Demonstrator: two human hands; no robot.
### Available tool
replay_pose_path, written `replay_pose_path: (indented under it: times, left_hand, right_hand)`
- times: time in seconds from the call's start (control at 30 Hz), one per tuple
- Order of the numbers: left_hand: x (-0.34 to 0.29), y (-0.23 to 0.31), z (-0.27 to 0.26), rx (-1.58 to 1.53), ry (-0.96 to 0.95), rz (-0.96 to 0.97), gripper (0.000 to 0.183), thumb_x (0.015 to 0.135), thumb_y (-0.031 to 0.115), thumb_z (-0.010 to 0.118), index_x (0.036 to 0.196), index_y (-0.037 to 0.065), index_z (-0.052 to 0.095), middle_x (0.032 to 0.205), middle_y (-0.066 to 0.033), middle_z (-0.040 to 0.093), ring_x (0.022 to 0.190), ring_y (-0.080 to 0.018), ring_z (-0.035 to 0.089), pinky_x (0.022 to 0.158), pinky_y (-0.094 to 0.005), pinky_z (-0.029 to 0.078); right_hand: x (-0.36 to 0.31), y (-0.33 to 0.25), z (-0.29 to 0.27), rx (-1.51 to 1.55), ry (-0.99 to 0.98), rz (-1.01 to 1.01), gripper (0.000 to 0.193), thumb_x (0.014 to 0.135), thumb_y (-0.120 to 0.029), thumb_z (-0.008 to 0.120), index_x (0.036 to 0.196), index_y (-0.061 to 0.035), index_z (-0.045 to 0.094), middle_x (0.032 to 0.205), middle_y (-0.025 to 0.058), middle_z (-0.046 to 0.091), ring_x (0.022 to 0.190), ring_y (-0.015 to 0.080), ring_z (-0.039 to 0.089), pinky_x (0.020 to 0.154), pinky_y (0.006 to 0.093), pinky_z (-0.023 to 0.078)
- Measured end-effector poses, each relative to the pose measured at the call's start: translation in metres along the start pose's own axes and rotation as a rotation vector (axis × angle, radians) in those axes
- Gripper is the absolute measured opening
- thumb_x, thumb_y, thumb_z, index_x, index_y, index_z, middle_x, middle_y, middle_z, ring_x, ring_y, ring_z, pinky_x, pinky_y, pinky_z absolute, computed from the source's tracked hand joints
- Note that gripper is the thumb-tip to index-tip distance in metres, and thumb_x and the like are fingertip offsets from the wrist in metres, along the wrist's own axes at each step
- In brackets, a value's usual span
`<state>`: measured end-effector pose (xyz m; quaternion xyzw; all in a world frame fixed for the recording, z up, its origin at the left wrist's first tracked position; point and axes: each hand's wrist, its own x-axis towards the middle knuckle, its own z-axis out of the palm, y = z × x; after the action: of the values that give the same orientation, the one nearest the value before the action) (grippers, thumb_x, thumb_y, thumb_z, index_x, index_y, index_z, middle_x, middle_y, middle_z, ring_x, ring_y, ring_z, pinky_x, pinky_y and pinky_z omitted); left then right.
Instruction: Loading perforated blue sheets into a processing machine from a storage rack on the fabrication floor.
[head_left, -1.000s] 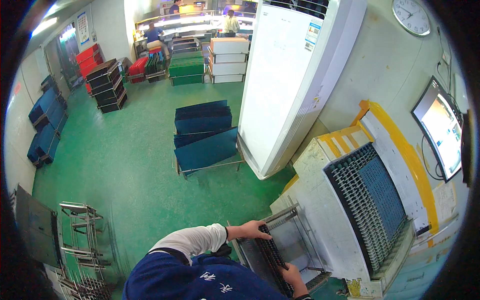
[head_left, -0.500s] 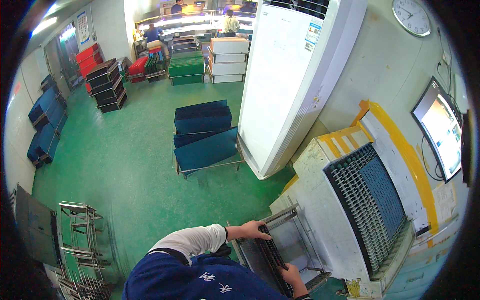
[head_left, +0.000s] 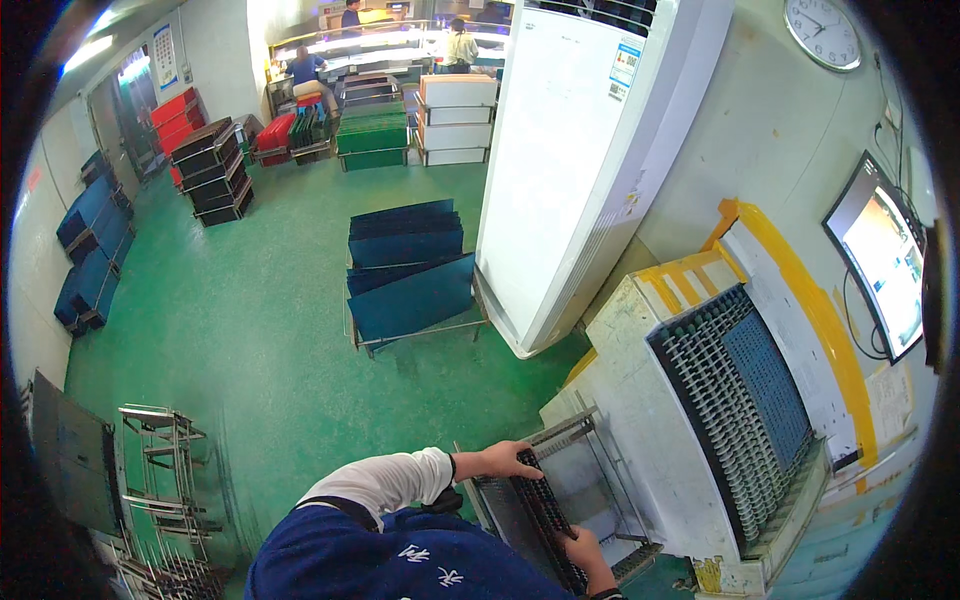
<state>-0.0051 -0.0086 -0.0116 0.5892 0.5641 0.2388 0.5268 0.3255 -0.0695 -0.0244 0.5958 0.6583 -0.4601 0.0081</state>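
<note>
My left hand (head_left: 503, 460) is closed over the upper end of a black, toothed-looking stack of thin panels (head_left: 545, 518). Lower down, my right hand (head_left: 585, 555) grips the same stack, thumb on top. The stack leans in a metal wire rack (head_left: 625, 500) in front of my body, and I cannot tell whether it is one piece or several thin ones. To the right stands a pale machine (head_left: 640, 410) with a sloping bed of rollers (head_left: 710, 410). A flat blue panel (head_left: 768, 385) lies on those rollers.
A rack of dark blue panels (head_left: 410, 300) stands on the green floor ahead, beside a tall white air conditioner (head_left: 560, 170). Bare metal racks (head_left: 165, 470) are at the left. A monitor (head_left: 880, 260) hangs at the right. People (head_left: 305, 75) sit at a lit bench far off.
</note>
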Motion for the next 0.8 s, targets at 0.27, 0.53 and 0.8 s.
replay_pose_path:
  times: [0.27,0.53,0.8]
  left_hand:
    - [-0.003,0.002,-0.003,-0.026,-0.005,-0.008,0.074,0.069,0.060,0.076,0.115,0.004,0.063,0.110,-0.0164,0.066,0.106,-0.0308,0.062,0.093,-0.0375,0.047]
    - [-0.001,-0.002,0.000,-0.013,0.017,0.000,0.076,0.068,0.060,0.076,0.117,0.004,0.062,0.111,-0.0163,0.066,0.107,-0.0312,0.062,0.094,-0.0378,0.046]
    - [-0.001,-0.004,0.001,-0.011,0.006,-0.013,0.078,0.069,0.060,0.076,0.120,0.003,0.060,0.112,-0.0169,0.065,0.108,-0.0316,0.061,0.095,-0.0376,0.046]
  right_hand:
    - [-0.001,-0.005,-0.001,-0.016,0.024,-0.038,0.039,0.085,-0.034,0.069,0.102,0.0016,0.068,0.084,0.0106,0.070,0.076,0.0183,0.063,0.073,0.0342,0.048]
    - [-0.006,-0.015,-0.004,-0.026,0.019,-0.015,0.041,0.084,-0.036,0.069,0.100,0.0022,0.068,0.083,0.0126,0.070,0.076,0.0190,0.063,0.072,0.0345,0.048]
    - [-0.014,-0.031,-0.009,-0.042,-0.015,0.051,0.048,0.081,-0.042,0.068,0.104,-0.0002,0.068,0.094,0.0191,0.070,0.091,0.0326,0.068,0.082,0.0388,0.049]
